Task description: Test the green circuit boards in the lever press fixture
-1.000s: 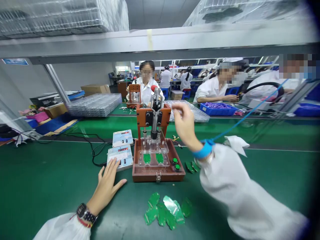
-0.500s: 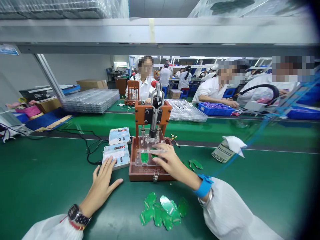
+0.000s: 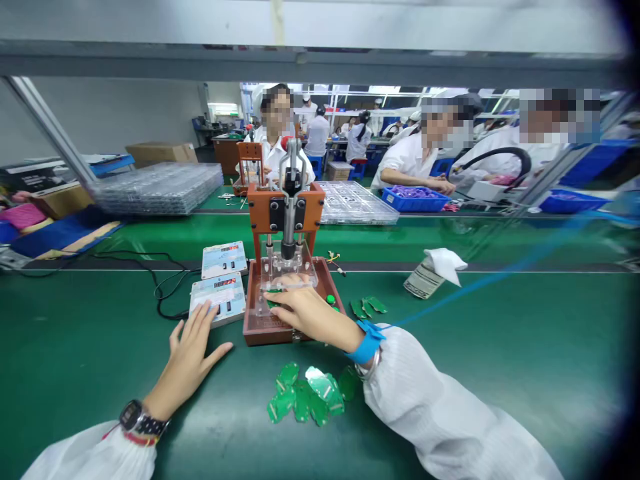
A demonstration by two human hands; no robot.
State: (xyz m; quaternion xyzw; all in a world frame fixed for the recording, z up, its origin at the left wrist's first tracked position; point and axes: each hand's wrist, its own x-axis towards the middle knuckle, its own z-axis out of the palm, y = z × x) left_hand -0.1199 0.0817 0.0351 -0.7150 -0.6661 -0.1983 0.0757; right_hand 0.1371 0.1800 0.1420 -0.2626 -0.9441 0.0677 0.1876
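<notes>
My left hand [image 3: 187, 353] lies spread, its fingertips at the lower edge of the nearer meter box [image 3: 217, 298]. A second meter box [image 3: 224, 260] sits behind that one. My right hand [image 3: 305, 308] reaches into the orange press fixture [image 3: 286, 212], fingers over its clear plate and partly covering a green board [image 3: 273, 299]. Whether those fingers grip the board is hidden. A pile of green boards [image 3: 313, 393] lies on the mat in front of the fixture. A few more boards [image 3: 369, 307] rest to its right.
A cup with white tissue [image 3: 425, 279] stands at the right. Black cables [image 3: 159, 293] run on the left. Clear trays [image 3: 160, 189] and a blue bin [image 3: 416, 200] are beyond the green strip. People in white sit across, below a metal shelf beam [image 3: 300, 63].
The whole view has shifted. My right hand has moved left across the fixture onto the left green board, uncovering a green button on the right. My left hand remains by the meter box.
</notes>
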